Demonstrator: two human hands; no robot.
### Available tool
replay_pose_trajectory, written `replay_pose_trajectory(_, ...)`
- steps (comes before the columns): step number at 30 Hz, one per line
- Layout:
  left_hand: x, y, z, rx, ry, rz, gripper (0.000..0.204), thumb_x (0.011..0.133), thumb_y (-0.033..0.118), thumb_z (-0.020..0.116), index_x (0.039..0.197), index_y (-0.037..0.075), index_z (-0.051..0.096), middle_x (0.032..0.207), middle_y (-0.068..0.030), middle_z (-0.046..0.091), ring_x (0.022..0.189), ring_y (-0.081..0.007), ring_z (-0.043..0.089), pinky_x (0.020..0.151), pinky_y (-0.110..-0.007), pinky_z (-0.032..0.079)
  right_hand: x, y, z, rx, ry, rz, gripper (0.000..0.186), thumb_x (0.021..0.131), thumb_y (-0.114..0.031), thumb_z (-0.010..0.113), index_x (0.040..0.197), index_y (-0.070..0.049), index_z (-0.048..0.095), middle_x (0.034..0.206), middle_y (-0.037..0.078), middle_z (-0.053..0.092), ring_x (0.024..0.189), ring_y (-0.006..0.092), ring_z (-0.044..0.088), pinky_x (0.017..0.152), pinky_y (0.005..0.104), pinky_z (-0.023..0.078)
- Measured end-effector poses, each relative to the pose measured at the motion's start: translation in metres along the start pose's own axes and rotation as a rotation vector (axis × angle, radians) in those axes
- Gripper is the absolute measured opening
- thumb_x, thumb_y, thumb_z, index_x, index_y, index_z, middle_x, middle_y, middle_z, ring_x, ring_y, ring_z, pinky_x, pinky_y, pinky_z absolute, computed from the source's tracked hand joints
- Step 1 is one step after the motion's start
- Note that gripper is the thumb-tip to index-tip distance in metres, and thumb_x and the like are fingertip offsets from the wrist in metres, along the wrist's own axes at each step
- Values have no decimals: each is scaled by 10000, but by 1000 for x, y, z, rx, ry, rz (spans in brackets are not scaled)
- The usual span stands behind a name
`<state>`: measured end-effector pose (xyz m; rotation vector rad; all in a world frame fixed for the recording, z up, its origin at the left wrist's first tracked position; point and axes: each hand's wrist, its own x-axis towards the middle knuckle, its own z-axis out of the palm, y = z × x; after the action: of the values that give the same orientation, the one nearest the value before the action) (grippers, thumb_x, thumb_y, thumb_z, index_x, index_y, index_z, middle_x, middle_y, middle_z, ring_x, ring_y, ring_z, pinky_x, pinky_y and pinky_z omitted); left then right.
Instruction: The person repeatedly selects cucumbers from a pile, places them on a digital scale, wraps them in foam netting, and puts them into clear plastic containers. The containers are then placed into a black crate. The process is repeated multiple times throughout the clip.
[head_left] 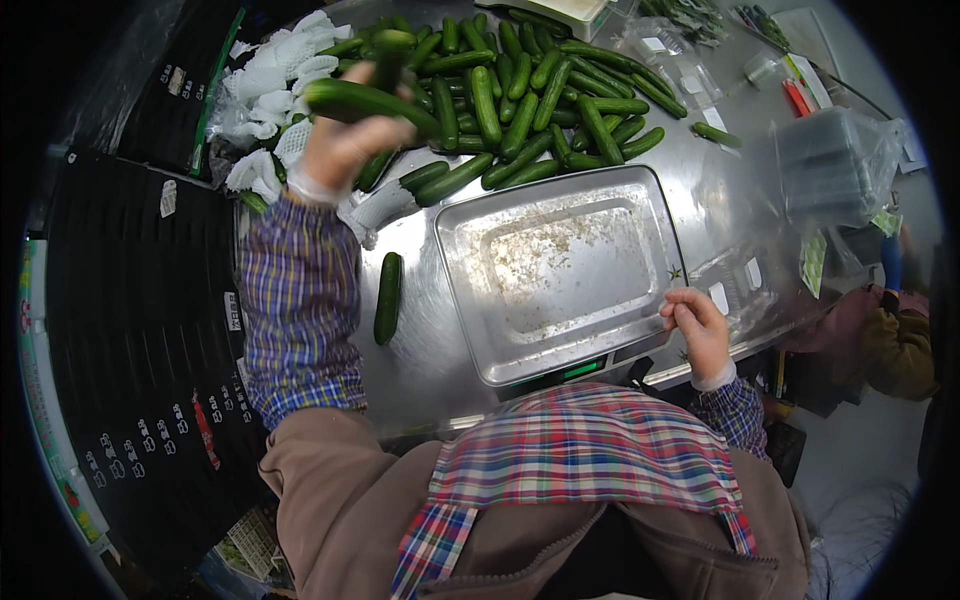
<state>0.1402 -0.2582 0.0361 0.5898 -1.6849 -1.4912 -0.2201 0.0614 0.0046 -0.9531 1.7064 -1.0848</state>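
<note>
Clamped lightly, for best care, on cucumbers (pixel 368 103) with left hand (pixel 345 150), far left; cannot tell grip of right hand (pixel 700 325) by tray (pixel 570 270).

My metal table (pixel 735 190) bears heaped cucumbers (pixel 520 130), foam nets (pixel 288 62) by its left edge, a scale (pixel 583 371) by its near edge.

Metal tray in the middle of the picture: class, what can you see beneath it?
A lit green display peeks out under its near edge, close to the steel table. The metal tray covers everything else beneath it.
</note>
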Motion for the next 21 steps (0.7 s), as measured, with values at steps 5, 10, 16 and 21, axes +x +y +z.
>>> replay_pose_trajectory(5, -28, 12, 132, 989, -620, -308, 618, 623, 309, 714, 1111, -26, 534, 997, -199, 602, 924, -363, 590, 822, -434, 477, 10, -4, 14, 27, -83, -14, 192, 922, 1, 464, 1067, 30, 586, 885, 65, 617, 756, 107, 559, 697, 237, 469)
replay_pose_trajectory(10, -44, -17, 181, 1146, -394, -82, 737, 617, 438, 742, 1126, -52, 535, 1059, -210, 591, 1055, -362, 538, 915, -431, 433, 5, -7, 13, 1, -125, -36, 195, 913, 22, 462, 1065, 32, 585, 879, 69, 613, 751, 110, 556, 698, 244, 475)
replay_pose_trajectory(16, 8, -82, 110, 624, 164, -404, 265, 876, 261, 611, 1054, 70, 657, 1028, -131, 671, 947, -265, 635, 839, -360, 498, -3, 2, 0, 74, -30, 4, 205, 910, 0, 463, 1070, 24, 588, 873, 56, 608, 744, 103, 552, 672, 230, 462)
replay_pose_trajectory(21, 32, -144, 66, 1404, -444, -526, 469, 803, 294, 665, 1229, 115, 587, 1175, -161, 596, 1116, -301, 554, 978, -395, 428, -7, 9, -7, 47, -43, -48, 182, 935, -10, 468, 1079, 23, 574, 880, 66, 599, 744, 122, 550, 686, 250, 462)
